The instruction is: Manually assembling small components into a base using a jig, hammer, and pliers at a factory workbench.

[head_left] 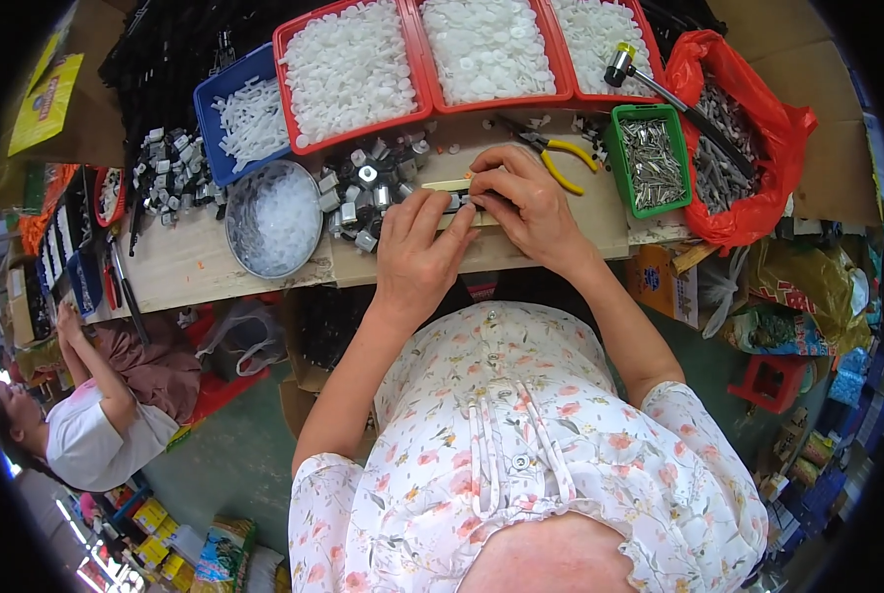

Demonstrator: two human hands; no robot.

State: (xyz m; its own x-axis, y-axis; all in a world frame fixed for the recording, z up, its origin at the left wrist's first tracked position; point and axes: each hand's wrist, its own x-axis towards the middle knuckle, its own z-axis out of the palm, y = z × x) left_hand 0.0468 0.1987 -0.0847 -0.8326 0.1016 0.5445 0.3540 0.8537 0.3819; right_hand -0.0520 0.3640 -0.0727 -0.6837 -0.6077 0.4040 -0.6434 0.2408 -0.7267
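Left of the green tray [665, 209], the right hand [535, 206], thumb and forefinger nearly closed, pinches a small dark part [455, 202]; the left hand [417, 247], half curled, touches it, grip unclear.

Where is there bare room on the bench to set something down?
Bench left of the bowl, toward the front edge, is mostly bare. Another free patch lies between the right hand, the pliers and the green tray. Red trays crowd the back, and silver parts pile up between bowl and left hand.
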